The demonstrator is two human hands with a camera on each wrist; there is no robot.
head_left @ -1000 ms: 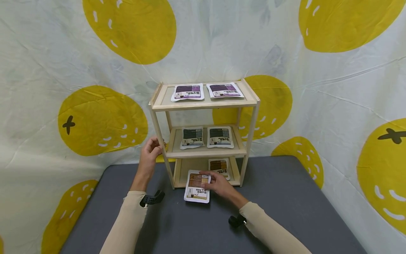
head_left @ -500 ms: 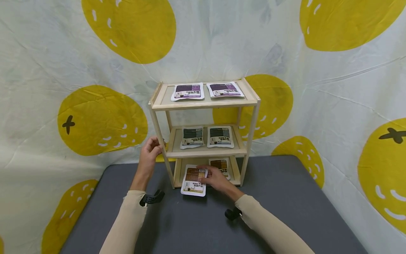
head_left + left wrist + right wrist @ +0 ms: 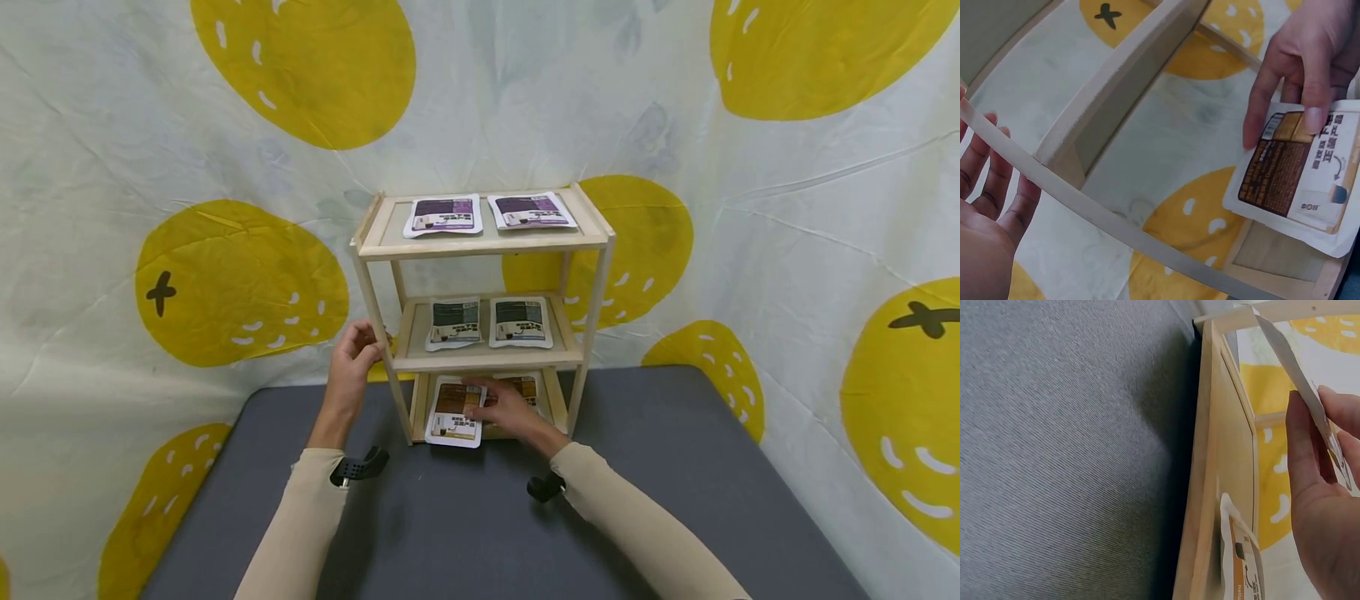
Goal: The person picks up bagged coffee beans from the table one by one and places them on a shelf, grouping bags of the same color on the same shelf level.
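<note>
A small three-tier wooden shelf (image 3: 486, 364) stands on the dark table. My left hand (image 3: 351, 360) holds its left front post (image 3: 1085, 209), fingers behind the wood. My right hand (image 3: 512, 408) pinches a flat white pouch (image 3: 454, 425) with a brown label by its right edge, thumb on top and fingers beneath. The pouch is tilted over the left half of the bottom tier (image 3: 1235, 425), its near end over the front rail; the right wrist view shows a gap under it. A second brown-labelled pouch (image 3: 1241, 559) lies at the right of that tier, partly hidden behind my right hand in the head view.
Two purple-labelled pouches, one left (image 3: 444, 216) and one right (image 3: 532, 211), lie on the top tier. Two dark green ones, left (image 3: 454, 323) and right (image 3: 521, 322), lie on the middle tier, close above my right hand. A patterned cloth (image 3: 480, 100) hangs behind.
My right hand has carried the brown-labelled pouch forward and slightly left, from in front of the shelf to over the bottom tier. The left hand stays on the post.
</note>
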